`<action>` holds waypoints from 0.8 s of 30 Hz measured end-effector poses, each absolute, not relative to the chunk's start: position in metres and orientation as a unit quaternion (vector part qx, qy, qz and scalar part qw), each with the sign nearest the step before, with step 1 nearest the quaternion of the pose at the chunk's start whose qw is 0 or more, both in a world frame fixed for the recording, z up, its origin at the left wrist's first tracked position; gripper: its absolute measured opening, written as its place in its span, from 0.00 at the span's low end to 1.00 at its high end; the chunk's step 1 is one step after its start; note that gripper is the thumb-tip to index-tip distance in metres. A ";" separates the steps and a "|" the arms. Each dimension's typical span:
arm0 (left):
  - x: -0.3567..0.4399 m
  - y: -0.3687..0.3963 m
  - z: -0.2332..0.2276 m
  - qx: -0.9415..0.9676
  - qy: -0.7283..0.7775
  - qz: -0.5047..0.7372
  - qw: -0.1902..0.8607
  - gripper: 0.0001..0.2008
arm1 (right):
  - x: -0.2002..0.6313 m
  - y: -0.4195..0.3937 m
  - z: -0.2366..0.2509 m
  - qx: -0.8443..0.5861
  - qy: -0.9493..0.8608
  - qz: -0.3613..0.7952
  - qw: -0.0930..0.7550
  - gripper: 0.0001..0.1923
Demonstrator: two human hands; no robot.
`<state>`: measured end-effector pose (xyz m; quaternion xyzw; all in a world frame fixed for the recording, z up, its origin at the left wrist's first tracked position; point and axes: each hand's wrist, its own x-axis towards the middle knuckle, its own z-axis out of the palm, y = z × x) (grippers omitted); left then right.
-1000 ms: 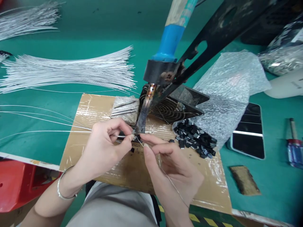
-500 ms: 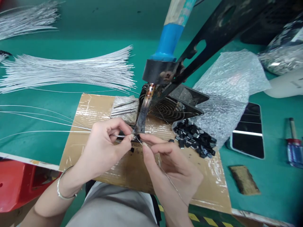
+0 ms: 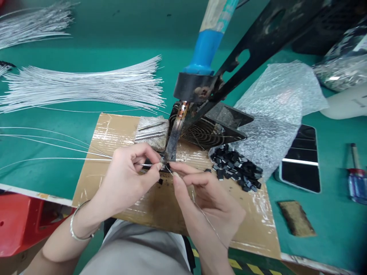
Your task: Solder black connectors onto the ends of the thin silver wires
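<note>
My left hand (image 3: 129, 173) pinches the end of a thin white wire (image 3: 57, 159) that runs off to the left, holding it at the tip of a soldering iron (image 3: 174, 141). The iron has a blue handle (image 3: 205, 49) and is fixed tip-down in a black stand (image 3: 252, 42). My right hand (image 3: 206, 198) pinches a strand of solder wire (image 3: 205, 217) and brings its end to the same tip. Both hands meet over a taped cardboard pad (image 3: 160, 206). What lies under the fingertips is hidden.
A pile of small black parts (image 3: 235, 168) lies right of the hands, by a black fan grille (image 3: 206, 131) and bubble wrap (image 3: 275, 103). Bundled white wires (image 3: 83, 86) fan out at left. A phone (image 3: 302, 158), a screwdriver (image 3: 356, 175) and a brown block (image 3: 296, 218) sit at right.
</note>
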<state>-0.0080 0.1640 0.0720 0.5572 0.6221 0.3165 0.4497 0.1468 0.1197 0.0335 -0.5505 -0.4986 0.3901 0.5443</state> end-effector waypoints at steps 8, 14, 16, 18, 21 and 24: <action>-0.009 0.165 0.073 0.551 0.619 0.318 0.461 0.05 | 0.147 0.119 0.031 -0.544 -0.508 0.389 0.543 0.08; -0.008 0.164 0.074 0.551 0.618 0.319 0.461 0.04 | 0.148 0.119 0.033 -0.545 -0.514 0.380 0.543 0.08; -0.008 0.164 0.073 0.553 0.617 0.319 0.461 0.04 | 0.147 0.120 0.032 -0.543 -0.514 0.380 0.544 0.08; -0.008 0.164 0.073 0.555 0.619 0.318 0.456 0.04 | 0.147 0.120 0.032 -0.542 -0.514 0.379 0.546 0.08; -0.007 0.165 0.073 0.556 0.623 0.315 0.452 0.04 | 0.147 0.120 0.031 -0.543 -0.513 0.378 0.547 0.08; -0.008 0.164 0.073 0.553 0.622 0.314 0.456 0.04 | 0.148 0.119 0.030 -0.546 -0.513 0.377 0.544 0.08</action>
